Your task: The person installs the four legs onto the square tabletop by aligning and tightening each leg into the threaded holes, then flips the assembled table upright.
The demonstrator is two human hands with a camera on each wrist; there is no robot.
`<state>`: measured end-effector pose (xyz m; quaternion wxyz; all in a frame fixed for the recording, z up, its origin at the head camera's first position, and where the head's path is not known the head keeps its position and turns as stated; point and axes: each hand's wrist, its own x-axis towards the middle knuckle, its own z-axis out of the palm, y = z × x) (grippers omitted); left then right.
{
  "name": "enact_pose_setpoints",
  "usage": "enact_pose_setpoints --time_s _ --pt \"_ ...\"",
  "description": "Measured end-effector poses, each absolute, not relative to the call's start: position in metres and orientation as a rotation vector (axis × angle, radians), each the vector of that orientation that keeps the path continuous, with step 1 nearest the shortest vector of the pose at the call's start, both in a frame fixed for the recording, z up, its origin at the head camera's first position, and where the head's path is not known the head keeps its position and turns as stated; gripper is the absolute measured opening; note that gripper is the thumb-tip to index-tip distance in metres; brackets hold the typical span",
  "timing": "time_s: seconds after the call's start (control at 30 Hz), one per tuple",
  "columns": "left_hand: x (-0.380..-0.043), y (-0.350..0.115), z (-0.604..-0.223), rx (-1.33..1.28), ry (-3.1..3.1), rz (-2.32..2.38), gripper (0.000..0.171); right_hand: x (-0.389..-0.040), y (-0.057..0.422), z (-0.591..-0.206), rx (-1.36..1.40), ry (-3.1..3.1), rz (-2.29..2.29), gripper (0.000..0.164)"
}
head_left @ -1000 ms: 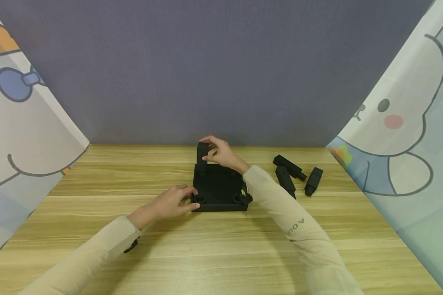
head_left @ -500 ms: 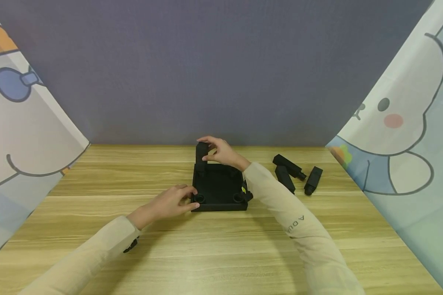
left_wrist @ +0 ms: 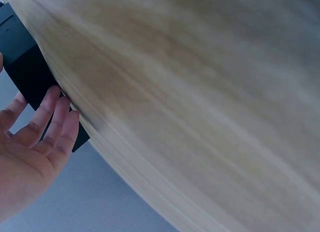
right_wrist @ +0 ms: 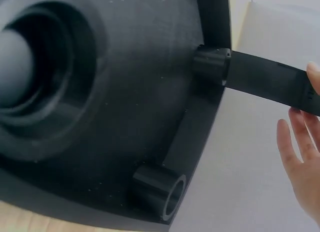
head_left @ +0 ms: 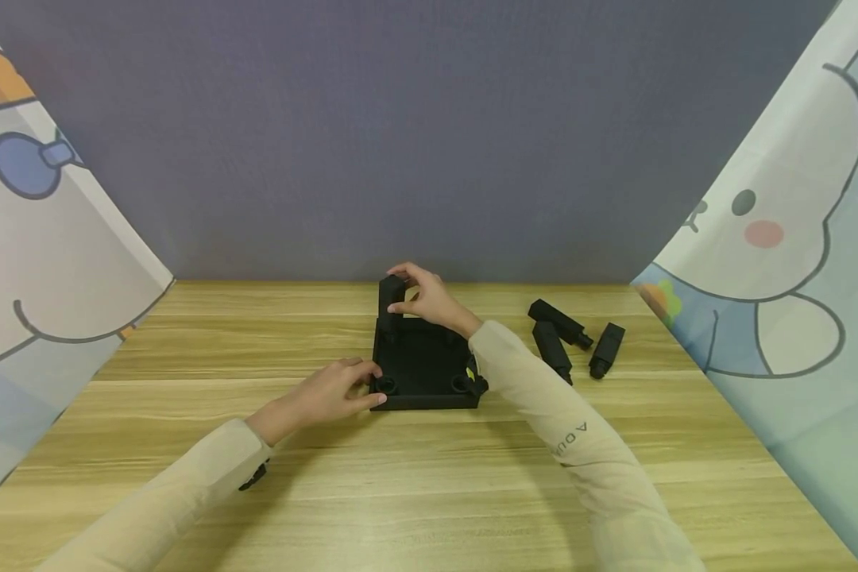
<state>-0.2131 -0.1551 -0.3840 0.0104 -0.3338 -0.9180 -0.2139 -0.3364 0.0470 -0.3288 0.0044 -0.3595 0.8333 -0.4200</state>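
a black post [head_left: 389,295] is held upright over the far-left corner of the black tray [head_left: 429,367] by the right hand [head_left: 430,300], its thumb set against one side and its fingertips against the other, the rest of the palm kept off. the post is gripped near its top, presumably so that its lower end is left free to be lined up with the far-left socket [right_wrist: 212,65]; in the right wrist view the two are seen end to end, though how deeply the post is seated cannot be told. the near-left corner is loosely clasped by the left hand [head_left: 332,389], its thumb laid at the front wall and its softly bent fingers at the side, probably so that the tray is kept from sliding or tipping under pressure from above. the near-left socket [head_left: 386,386] is left unfilled beside those fingers. three spare posts [head_left: 552,346] are laid on the table [head_left: 329,492] to the right, apart from the tray, perhaps to be within easy reach of the right hand.
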Motion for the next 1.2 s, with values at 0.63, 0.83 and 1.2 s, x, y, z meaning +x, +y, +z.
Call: enact_pose_setpoints --time_s 0.63,0.83,1.2 --pt "-0.213 -0.157 -0.386 -1.018 -2.866 -0.653 0.039 -0.339 0.045 -0.327 -1.118 2.541 -1.361 0.046" --pt "-0.213 -0.156 -0.385 -0.983 -2.907 -0.639 0.039 -0.334 0.040 -0.336 -1.041 2.622 -1.471 0.042" --pt "-0.213 -0.155 -0.385 -0.986 -2.911 -0.628 0.039 -0.333 0.040 -0.340 -1.056 2.638 -1.483 0.044"
